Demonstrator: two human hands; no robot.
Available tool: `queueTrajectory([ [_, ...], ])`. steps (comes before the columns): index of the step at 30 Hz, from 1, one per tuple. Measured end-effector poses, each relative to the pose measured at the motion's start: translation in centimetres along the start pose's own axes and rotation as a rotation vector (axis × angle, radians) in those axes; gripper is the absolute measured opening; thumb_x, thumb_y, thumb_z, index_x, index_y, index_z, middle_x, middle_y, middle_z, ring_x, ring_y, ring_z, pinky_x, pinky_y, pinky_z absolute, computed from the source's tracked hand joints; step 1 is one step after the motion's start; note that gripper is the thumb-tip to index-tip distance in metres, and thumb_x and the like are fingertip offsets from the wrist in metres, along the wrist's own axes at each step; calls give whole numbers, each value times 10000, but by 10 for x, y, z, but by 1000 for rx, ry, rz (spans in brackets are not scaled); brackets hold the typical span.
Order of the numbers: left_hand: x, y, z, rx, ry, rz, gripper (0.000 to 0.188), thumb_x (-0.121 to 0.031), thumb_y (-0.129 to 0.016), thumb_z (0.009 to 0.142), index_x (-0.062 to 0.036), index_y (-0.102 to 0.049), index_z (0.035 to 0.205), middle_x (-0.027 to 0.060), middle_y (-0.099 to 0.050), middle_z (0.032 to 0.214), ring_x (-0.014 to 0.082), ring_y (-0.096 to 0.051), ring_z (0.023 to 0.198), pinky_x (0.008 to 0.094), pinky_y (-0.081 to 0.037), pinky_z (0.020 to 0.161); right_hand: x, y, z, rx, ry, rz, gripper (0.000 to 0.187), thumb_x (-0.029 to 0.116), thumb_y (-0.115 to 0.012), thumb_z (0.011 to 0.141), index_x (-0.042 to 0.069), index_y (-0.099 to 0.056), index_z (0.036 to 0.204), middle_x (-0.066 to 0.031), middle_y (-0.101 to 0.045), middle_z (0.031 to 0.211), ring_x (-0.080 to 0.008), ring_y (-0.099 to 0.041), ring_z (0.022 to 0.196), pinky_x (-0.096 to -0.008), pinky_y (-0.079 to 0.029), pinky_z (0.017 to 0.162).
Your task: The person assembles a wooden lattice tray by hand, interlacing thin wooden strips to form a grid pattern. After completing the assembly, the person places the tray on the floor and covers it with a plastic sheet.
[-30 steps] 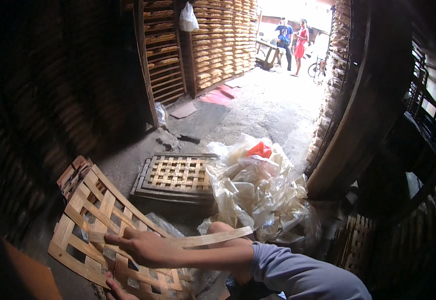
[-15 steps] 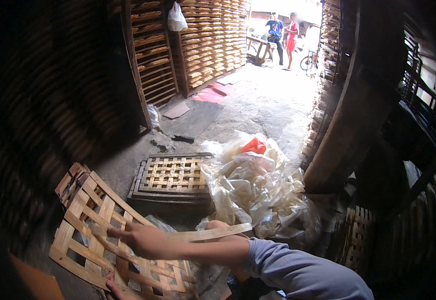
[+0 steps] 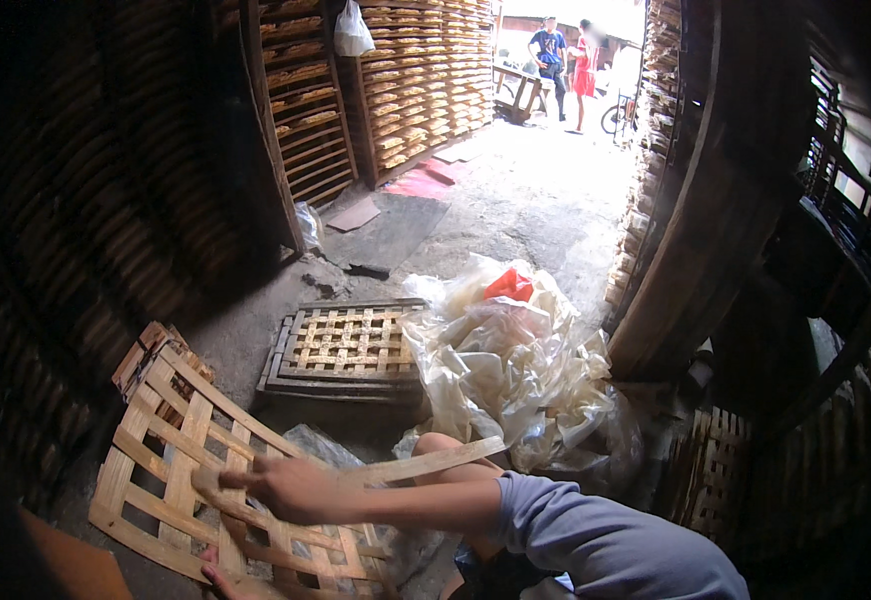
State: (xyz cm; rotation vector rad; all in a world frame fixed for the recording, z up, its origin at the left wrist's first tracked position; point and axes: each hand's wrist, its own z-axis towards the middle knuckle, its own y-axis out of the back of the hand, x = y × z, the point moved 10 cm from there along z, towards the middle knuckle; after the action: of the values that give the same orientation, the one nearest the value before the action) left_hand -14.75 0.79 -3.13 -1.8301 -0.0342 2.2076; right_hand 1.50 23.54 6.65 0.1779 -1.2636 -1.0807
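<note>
A woven bamboo lattice tray lies tilted at the lower left, its slats crossing inside a flat border. My left hand grips its near edge, mostly cut off by the picture's bottom, with thumb and fingertips showing. Reaching in from the right, my right hand is closed over the middle of the lattice on a long pale bamboo strip. The strip's free end sticks out to the right above my forearm, across my knee. Motion blurs the right fingers slightly, and the strip's other end runs among the slats.
Beyond lies a stack of lattice trays beside a heap of crumpled plastic sheets. More lattice pieces lean at right. Loaded racks line the wall; a wooden post stands at right. Two people stand outside.
The lattice tray has tipped and shifted slightly, its far corner now lower and further left. My right hand has moved a little right and down, with the strip still in it.
</note>
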Motion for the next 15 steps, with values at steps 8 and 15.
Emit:
queueTrajectory([
  [8,-52,-30,-21,42,-131,118,350,-235,-625,958,104,-682,1024,226,-685,1038,261,-640,947,368,-503,828,20,7,-2,12,48,4,457,220,-533,1003,288,-501,1454,-157,-572,956,-328,-631,779,-450,-502,698],
  [15,-69,-48,-29,80,-206,30,313,-228,-639,944,79,-682,903,145,-664,817,244,-616,742,381,-499,672,-17,13,14,-119,-38,-63,451,201,-538,1003,274,-510,1448,-178,-593,931,-321,-625,762,-442,-502,680],
])
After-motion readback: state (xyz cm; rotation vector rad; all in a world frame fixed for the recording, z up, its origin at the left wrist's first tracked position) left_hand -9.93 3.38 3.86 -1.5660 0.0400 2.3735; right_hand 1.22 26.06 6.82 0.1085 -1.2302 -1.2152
